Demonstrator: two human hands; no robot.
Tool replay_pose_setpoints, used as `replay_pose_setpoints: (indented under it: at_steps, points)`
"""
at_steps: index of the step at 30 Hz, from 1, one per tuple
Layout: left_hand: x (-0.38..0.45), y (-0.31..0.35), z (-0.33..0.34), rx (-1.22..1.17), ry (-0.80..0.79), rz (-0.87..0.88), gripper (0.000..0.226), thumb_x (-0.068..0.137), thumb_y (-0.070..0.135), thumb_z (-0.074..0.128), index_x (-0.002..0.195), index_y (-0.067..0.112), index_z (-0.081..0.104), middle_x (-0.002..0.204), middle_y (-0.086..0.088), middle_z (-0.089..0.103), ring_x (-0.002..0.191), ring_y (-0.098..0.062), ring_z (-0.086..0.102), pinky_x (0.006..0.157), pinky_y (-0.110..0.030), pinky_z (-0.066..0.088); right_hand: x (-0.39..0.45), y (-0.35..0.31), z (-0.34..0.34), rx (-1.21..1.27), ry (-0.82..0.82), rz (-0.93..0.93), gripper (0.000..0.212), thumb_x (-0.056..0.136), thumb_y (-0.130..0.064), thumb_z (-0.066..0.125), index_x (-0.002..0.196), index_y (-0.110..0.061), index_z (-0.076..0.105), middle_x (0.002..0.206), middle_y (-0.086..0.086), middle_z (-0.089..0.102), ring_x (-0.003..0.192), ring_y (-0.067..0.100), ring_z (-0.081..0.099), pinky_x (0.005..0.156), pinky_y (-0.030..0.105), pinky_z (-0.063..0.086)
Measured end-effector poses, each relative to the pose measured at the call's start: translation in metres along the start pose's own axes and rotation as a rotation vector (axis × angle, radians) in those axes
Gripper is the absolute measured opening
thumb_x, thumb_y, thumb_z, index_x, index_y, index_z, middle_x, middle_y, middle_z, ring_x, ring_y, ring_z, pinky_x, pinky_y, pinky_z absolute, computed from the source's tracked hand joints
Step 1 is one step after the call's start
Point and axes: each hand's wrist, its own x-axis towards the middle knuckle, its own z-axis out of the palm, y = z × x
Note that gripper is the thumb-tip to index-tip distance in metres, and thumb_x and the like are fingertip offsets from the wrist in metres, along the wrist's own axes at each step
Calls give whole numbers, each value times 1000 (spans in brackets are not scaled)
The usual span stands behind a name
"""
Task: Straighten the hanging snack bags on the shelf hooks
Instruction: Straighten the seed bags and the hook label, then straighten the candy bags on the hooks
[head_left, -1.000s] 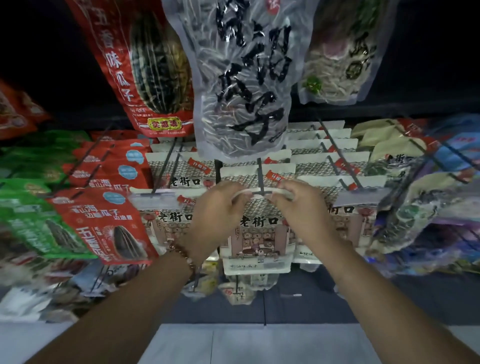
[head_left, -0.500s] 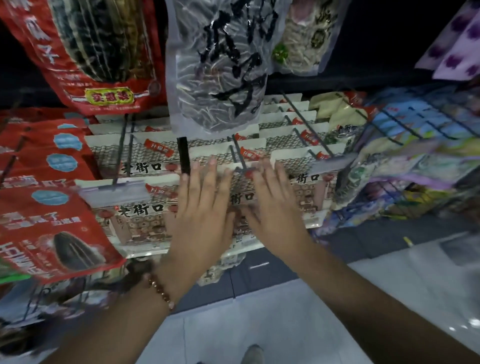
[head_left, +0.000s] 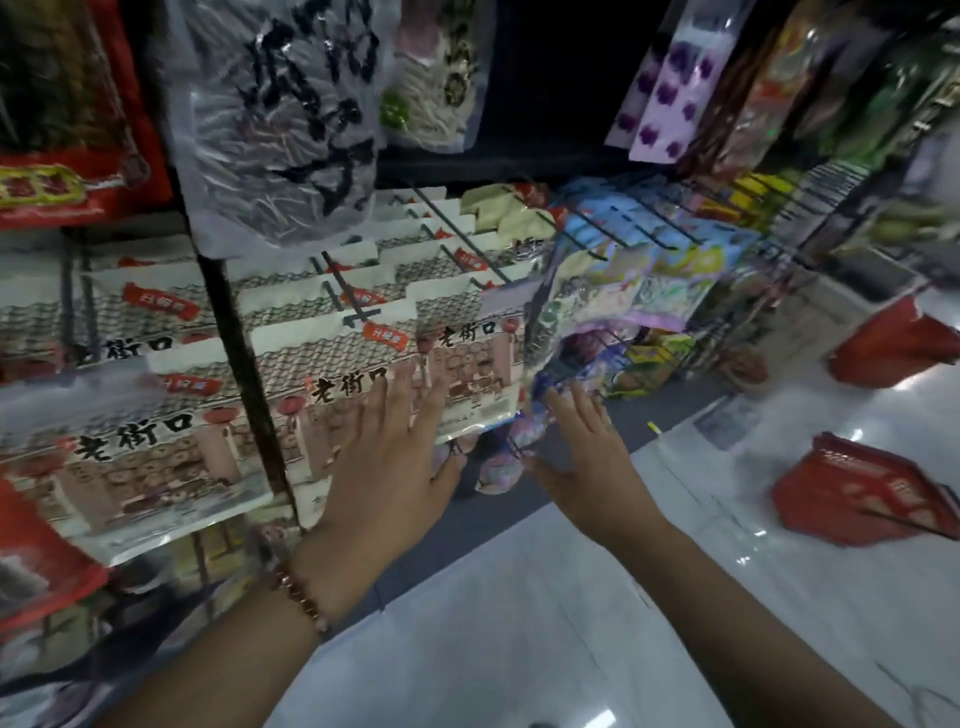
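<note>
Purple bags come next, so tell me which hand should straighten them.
Right. The right hand already lies open at the purple bags, fingertips apparently touching them, while the left hand is spread over the cream snack bags beside them.

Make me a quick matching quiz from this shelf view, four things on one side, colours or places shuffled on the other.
Things:
1. left hand
2. right hand
3. baskets
4. clear seed bag

Descriptions:
A. red, on the floor
B. hanging top centre, black lettering
C. flat on a cream snack bag
D. at the purple packets

Pairs: 1-C, 2-D, 3-A, 4-B
</note>
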Motion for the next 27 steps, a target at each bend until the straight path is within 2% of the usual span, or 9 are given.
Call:
replay_pose_setpoints:
  at_steps: [4,7,11,14,18,23,27]
  points:
    - [11,42,1,29,-39,42,73,98,59,33,157,34,-2,165,-8,-10,152,-32,-4,121,-47,2,-14,37,-17,45,30,37,82,92,-38,66,156,-34,15,166,-1,3,153,24,-2,119,50,20]
    - [21,83,12,90,-79,60,74,98,57,37,157,32,0,166,-8,-3,152,-31,-2,121,-47,6,-24,76,-36,74,21,61,80,92,-39,65,156,-31,18,166,0,1,153,25,0,119,48,21]
    - [35,147,34,108,-98,66,76,97,58,41,156,34,-1,165,-8,-8,151,-31,2,121,-45,7,-44,142,-69,90,-9,80,80,94,-44,61,156,-32,13,165,-7,1,152,25,-2,120,47,20]
    - [46,192,57,118,-117,64,77,98,58,39,155,36,-7,165,-5,-14,152,-28,-4,121,-43,5,-59,196,-92,80,-14,99,79,94,-45,61,156,-33,13,165,-6,1,153,23,-2,120,47,20]
    - [57,245,85,106,-93,20,76,97,57,42,157,33,1,165,-6,-9,152,-28,0,120,-44,9,-69,259,-118,47,-37,97,79,94,-43,61,157,-32,15,165,-2,3,152,25,3,119,41,19]
    - [70,292,93,96,-91,-2,73,98,55,40,157,34,4,166,-5,-6,152,-26,1,121,-42,11,-62,300,-146,60,-96,95,80,95,-43,59,157,-31,12,166,0,0,152,25,1,119,40,17]
    - [93,313,98,158,-96,48,76,96,54,47,157,32,8,165,-8,0,151,-27,5,121,-42,14,-43,317,-153,62,-66,54,79,95,-44,58,157,-29,11,166,2,-2,152,26,0,120,41,9]
